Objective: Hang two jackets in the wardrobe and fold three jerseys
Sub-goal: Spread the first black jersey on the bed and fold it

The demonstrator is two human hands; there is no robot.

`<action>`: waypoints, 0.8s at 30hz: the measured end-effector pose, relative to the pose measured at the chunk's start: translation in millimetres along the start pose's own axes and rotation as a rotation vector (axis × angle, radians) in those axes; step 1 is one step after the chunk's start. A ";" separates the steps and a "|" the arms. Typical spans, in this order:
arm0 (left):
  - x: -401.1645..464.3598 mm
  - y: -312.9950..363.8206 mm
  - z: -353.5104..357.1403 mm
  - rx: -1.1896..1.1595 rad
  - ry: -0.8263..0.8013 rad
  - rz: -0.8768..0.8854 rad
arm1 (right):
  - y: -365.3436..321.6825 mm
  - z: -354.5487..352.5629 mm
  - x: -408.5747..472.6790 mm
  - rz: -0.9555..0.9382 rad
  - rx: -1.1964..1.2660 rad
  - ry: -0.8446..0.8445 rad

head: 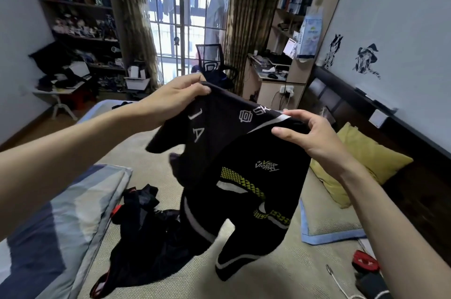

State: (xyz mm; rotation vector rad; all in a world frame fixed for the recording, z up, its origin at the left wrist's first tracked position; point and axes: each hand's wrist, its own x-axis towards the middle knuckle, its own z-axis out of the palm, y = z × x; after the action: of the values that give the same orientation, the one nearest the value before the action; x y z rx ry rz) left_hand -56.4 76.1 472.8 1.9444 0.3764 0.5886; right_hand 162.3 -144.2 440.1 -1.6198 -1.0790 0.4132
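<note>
A black jersey (234, 166) with white lettering, white stripes and yellow patterned bands hangs in the air over the bed. My left hand (175, 96) pinches its upper edge at the far left. My right hand (310, 135) grips the upper edge at the right, by a white stripe. The jersey droops twisted between them, its lower end just above the mat. Beneath it, a heap of more black clothing (146, 232) with red trim lies crumpled on the beige bed mat (263, 269).
A folded blue-and-white quilt (61, 220) lies at the left, a yellow pillow (366, 164) and a blue-edged pillow (327, 223) at the right. A red-and-black item (364, 262) and a white cable (339, 284) sit at bottom right. Behind stand a desk chair (211, 61), desk and cluttered shelves.
</note>
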 end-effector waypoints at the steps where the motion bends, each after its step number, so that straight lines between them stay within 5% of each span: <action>1: 1.4 4.2 0.5 0.048 0.014 0.028 | -2.5 -0.1 -1.2 0.021 -0.016 -0.031; 5: 7.1 20.4 -4.1 0.265 -0.014 0.144 | -8.7 2.5 -7.2 0.065 -0.074 -0.193; 14: 4.1 49.3 -18.9 0.384 -0.145 0.199 | 14.9 16.7 -25.0 0.384 0.247 -0.793; 19: -0.8 43.8 -34.0 0.402 -0.196 0.163 | 26.2 31.5 -30.8 0.323 0.521 -0.787; 24: -2.0 33.0 -58.1 0.642 -0.330 0.048 | 19.2 40.5 -27.2 0.232 0.584 -0.477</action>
State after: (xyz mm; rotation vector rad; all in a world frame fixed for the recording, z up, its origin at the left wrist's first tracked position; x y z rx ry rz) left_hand -90.3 104.7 522.8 2.6213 0.3319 0.1669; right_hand 126.6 -142.4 401.8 -1.1408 -0.9841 1.1969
